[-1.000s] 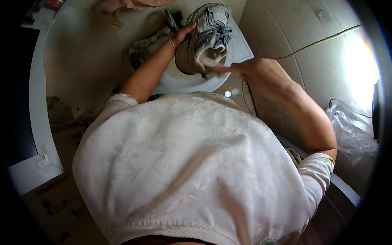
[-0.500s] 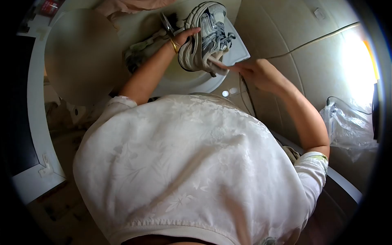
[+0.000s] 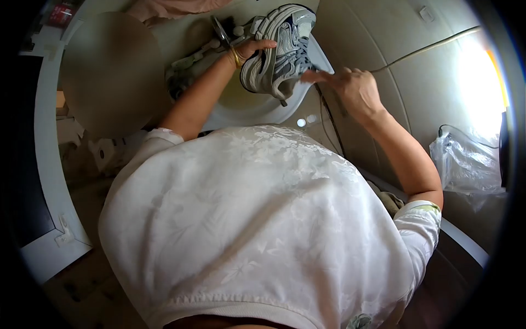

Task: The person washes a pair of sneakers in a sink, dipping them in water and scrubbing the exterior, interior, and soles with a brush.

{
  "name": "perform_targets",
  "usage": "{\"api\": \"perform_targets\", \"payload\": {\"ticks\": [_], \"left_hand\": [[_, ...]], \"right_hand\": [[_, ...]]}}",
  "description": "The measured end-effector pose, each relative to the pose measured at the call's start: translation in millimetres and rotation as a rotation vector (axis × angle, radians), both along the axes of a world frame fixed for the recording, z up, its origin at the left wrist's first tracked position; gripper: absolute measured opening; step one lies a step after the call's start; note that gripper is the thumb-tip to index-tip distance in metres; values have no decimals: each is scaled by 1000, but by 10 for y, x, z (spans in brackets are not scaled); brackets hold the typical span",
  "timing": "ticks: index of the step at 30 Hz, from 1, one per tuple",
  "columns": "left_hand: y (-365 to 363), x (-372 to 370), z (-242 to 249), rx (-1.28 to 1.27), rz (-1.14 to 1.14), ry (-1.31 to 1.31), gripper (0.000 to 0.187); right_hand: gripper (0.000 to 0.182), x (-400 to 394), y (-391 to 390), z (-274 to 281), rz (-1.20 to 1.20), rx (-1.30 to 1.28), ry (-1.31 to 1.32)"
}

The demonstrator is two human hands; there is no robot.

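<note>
- While the left hand [image 3: 253, 49] keeps it raised, the sneaker [image 3: 282, 49] is above the sink [image 3: 274, 116], tilted, with its toe pointing away from the person and its opening nearer to them. Its thick sole faces left.
- Grey laces [image 3: 302, 57] run along the upper, on the side towards the right hand [image 3: 356, 92].
- The left hand is closed around the sole side of the sneaker, its thumb pressed on the near surface; its other fingers are mostly hidden.
- The right hand is beside the sneaker's opening, knuckles up. Its fingers look partly bent, with a blurred, reddish-brown shape reaching from them to the shoe; whether that is a finger or something pinched, and whether the hand is closed, cannot be told.
- A gold-coloured bracelet [image 3: 235, 57] circles the left wrist.
- Below the sneaker, the white sink shows a yellowish tint inside its bowl. A metal faucet [image 3: 220, 28] stands just beside the left hand.
- A pink cloth [image 3: 175, 7] lies beyond the faucet, at the top of the view.
- On the right, a pale cable [image 3: 427, 50] crosses the tiled wall [image 3: 394, 27], and a clear plastic bag [image 3: 466, 164] hangs lower down.
- The person's white shirt [image 3: 263, 219] fills the lower middle.
</note>
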State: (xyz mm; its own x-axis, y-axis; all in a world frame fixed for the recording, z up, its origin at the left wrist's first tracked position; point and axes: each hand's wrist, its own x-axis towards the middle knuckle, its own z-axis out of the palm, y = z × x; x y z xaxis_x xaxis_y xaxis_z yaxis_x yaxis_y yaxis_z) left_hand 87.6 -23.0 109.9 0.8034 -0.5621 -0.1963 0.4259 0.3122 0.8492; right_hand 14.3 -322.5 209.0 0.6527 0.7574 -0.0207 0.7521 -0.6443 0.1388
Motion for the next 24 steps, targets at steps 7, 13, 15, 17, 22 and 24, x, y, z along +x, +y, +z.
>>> {"api": "perform_targets", "payload": {"ticks": [7,13,15,17,22,24], "left_hand": [[49,64,-132,104,28,-117,38],[-65,5,96,357,84,-491,49],[-129,-22,265,346,60,-631,46],[-197,-62,396,374,48,-686,49],[-156,62,230,361,49,-458,48],[-113,205,107,231,-25,-349,46]], "right_hand": [[45,-304,41,-230,-122,-96,326],[39,-218,-209,-456,-658,876,1631],[41,-245,-220,-466,-872,995,1938],[41,-260,-237,-599,-753,809,1750],[44,-291,-280,-678,-209,156,98],[53,-244,-263,-511,-193,23,-140]]}}
